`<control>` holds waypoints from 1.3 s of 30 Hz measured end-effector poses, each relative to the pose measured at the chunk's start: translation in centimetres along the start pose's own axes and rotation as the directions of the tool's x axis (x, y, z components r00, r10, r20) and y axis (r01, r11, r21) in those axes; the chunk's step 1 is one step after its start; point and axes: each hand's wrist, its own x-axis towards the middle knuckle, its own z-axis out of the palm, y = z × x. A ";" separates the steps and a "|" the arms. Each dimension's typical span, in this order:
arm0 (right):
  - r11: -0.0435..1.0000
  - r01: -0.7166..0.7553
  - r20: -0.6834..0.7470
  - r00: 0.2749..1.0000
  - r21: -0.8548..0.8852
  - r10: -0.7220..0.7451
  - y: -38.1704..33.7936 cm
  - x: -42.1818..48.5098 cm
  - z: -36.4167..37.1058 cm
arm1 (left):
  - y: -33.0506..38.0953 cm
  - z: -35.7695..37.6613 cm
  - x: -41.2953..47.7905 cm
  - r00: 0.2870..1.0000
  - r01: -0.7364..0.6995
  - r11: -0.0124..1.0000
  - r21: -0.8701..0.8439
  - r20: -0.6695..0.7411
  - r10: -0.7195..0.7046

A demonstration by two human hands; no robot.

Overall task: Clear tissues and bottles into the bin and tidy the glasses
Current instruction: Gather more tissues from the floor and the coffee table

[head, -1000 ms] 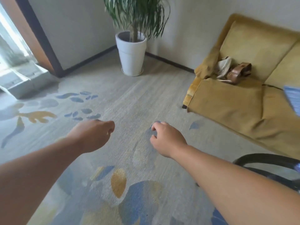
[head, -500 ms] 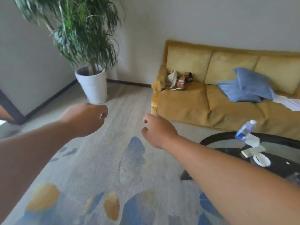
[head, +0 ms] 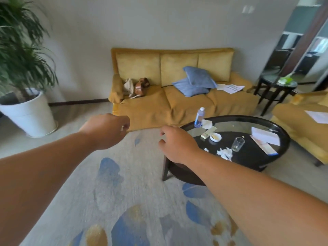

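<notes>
Soft, even daylight; motion blur smears the plant (head: 21, 50), and wide-angle distortion bends the edges.

- The worktop (head: 276, 127) has a glossy black rim and a smooth glass top that reflects light.
- The water bottle (head: 199, 117) is clear plastic with a blue tint.
- The drinking glass (head: 237, 144) is clear glass.
- The crumpled tissue (head: 225, 153) is white soft paper.
- The sofa (head: 159, 107) has matt mustard cloth.
- The carpet (head: 110, 183) looks matt and woven.

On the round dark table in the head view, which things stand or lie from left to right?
Water bottle → small white dish → crumpled tissue → empty glass → white papers at the right side.
</notes>
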 end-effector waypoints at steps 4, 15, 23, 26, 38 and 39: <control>0.997 -0.079 -0.038 0.996 -0.024 0.078 4.5 -2.7 -1.9 | 5.0 1.2 2.1 0.998 -0.063 0.998 0.008 0.027 0.063; 0.980 -0.187 -0.108 0.978 -0.063 0.180 18.6 -5.8 -9.5 | 18.3 2.3 9.5 0.983 -0.170 0.984 -0.045 0.058 0.172; 0.971 -0.219 -0.102 0.972 -0.091 0.210 26.0 -4.7 -10.8 | 23.8 4.7 14.8 0.975 -0.214 0.973 -0.092 0.034 0.217; 0.967 -0.243 -0.094 0.967 -0.077 0.236 28.4 -3.3 -9.8 | 24.8 6.8 17.2 0.971 -0.225 0.968 -0.113 0.055 0.232; 0.894 -0.439 0.047 0.895 -0.086 0.444 41.2 6.6 -2.5 | 24.0 22.2 32.4 0.948 -0.170 0.965 -0.198 0.234 0.215; 0.886 -0.455 0.049 0.887 -0.087 0.460 42.3 7.6 -1.7 | 23.7 23.7 33.7 0.941 -0.163 0.963 -0.214 0.260 0.217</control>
